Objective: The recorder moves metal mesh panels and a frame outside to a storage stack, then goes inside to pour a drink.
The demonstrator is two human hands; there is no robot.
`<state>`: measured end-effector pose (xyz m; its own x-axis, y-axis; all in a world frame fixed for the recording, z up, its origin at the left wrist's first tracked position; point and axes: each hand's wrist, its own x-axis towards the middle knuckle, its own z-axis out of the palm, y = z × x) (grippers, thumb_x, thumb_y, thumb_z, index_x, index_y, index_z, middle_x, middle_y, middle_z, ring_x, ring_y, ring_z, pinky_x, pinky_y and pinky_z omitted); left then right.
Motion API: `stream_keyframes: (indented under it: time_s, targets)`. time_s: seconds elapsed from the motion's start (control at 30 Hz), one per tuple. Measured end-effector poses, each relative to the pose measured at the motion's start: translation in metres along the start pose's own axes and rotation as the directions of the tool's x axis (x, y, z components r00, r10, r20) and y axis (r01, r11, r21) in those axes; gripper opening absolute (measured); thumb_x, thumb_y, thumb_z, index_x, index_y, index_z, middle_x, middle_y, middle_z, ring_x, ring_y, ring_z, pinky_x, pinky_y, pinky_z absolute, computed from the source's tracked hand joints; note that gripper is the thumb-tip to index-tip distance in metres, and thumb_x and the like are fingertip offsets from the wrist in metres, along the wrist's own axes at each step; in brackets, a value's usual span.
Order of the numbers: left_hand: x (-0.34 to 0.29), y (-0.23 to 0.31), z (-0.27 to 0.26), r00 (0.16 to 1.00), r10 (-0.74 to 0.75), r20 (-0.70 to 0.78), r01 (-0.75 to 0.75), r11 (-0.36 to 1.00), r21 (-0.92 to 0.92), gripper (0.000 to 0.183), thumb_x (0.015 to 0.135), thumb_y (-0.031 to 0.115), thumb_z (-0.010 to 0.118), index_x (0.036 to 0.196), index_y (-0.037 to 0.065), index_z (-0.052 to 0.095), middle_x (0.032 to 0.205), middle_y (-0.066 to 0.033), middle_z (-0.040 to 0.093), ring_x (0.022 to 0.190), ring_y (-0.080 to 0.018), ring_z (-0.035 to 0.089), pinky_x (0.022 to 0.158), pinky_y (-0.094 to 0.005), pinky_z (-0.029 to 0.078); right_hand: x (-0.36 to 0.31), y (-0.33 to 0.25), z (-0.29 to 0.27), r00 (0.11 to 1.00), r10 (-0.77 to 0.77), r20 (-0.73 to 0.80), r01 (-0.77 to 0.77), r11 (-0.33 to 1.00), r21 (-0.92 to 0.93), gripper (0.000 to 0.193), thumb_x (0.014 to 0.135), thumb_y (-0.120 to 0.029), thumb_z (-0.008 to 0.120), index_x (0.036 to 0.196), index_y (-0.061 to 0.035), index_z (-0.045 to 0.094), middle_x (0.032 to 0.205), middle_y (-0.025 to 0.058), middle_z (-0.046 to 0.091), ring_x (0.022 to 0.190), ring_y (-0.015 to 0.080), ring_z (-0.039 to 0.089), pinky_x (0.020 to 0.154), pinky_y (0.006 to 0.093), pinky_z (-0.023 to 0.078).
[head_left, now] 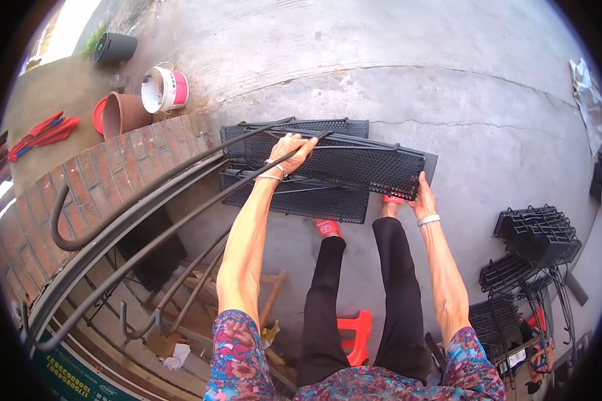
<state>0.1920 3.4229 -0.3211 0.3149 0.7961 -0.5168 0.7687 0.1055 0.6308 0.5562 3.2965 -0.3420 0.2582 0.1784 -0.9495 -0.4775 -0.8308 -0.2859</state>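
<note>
2 hands: left hand [289, 152], right hand [422, 197] grip 1 black mesh panel [361, 167].

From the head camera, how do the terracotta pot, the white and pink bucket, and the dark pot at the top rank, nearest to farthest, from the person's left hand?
Measured from the left hand, resting on the black mesh panel:
1. White and pink bucket, up and to the left on the concrete.
2. Terracotta pot, lying further left by the brick edge; fairly close to the bucket's rank.
3. Dark pot, far upper left.

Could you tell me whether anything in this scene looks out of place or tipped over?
Yes: the white and pink bucket lies on its side by the brick ledge, beside a tipped terracotta pot. Both hands grip the black mesh panel.
</note>
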Motion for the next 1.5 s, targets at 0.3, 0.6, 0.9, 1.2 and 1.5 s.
stream_keyframes:
  time_s: [0.3, 0.6, 0.9, 1.2, 1.5]
  targets:
    - [-0.045, 0.130, 0.006, 0.947, 0.269, -0.178, -0.275, 0.962, -0.009, 0.029, 0.078, 0.026, 0.060, 0.057, 0.007, 0.054, 0.062, -0.0064, 0.041, 0.066, -0.0241, 0.044, 0.060, -0.0347, 0.034, -0.103, -0.046, -0.104, 0.992, -0.102, -0.071, 0.092, 0.987, -0.134, 0.074, 0.080, -0.063, 0.046, 0.128, -0.0060, 0.040, 0.132, 0.0099, 0.040, 0.121, 0.0275, 0.035, 0.097, 0.0496, 0.027]
    - [-0.120, 0.261, -0.013, 0.931, 0.262, -0.253, -0.329, 0.903, -0.277, 0.023, 0.075, 0.017, 0.063, 0.061, 0.004, 0.052, 0.062, -0.0085, 0.035, 0.063, -0.0256, 0.038, 0.059, -0.0348, 0.032, -0.216, -0.123, -0.211, 0.332, -0.941, 0.068, 0.351, 0.057, -0.935, 0.034, 0.093, -0.033, 0.043, 0.101, -0.0009, 0.051, 0.087, 0.0046, 0.051, 0.084, 0.0154, 0.048, 0.077, 0.0281, 0.041]
    - [-0.169, 0.299, -0.042, 0.930, 0.164, -0.328, -0.276, 0.903, -0.330, 0.025, 0.080, 0.015, 0.056, 0.060, 0.003, 0.048, 0.063, -0.0082, 0.036, 0.062, -0.0242, 0.036, 0.060, -0.0339, 0.030, -0.253, -0.190, -0.224, 0.776, -0.630, 0.024, 0.569, 0.684, -0.457, 0.043, 0.092, -0.024, 0.048, 0.122, 0.0063, 0.043, 0.117, 0.0021, 0.051, 0.103, 0.0089, 0.047, 0.092, 0.0213, 0.033]
    - [-0.233, 0.280, -0.075, 0.960, -0.047, -0.276, -0.074, 0.909, -0.409, 0.039, 0.087, 0.017, 0.050, 0.050, 0.003, 0.047, 0.056, -0.0064, 0.037, 0.060, -0.0222, 0.038, 0.060, -0.0335, 0.031, -0.301, -0.168, -0.167, 0.750, -0.652, -0.110, 0.568, 0.721, -0.397, 0.039, 0.092, -0.023, 0.048, 0.118, 0.0060, 0.049, 0.117, 0.0071, 0.053, 0.109, 0.0127, 0.046, 0.096, 0.0250, 0.032]
    - [-0.297, 0.270, -0.089, 0.889, -0.390, -0.241, 0.102, 0.680, -0.726, 0.039, 0.091, 0.015, 0.042, 0.055, 0.002, 0.047, 0.056, -0.0051, 0.042, 0.060, -0.0186, 0.041, 0.058, -0.0309, 0.034, -0.308, -0.168, -0.141, 0.720, -0.653, 0.236, 0.665, 0.552, -0.503, 0.029, 0.091, -0.025, 0.051, 0.082, 0.0023, 0.053, 0.074, -0.0077, 0.042, 0.069, 0.0043, 0.034, 0.060, 0.0197, 0.032]
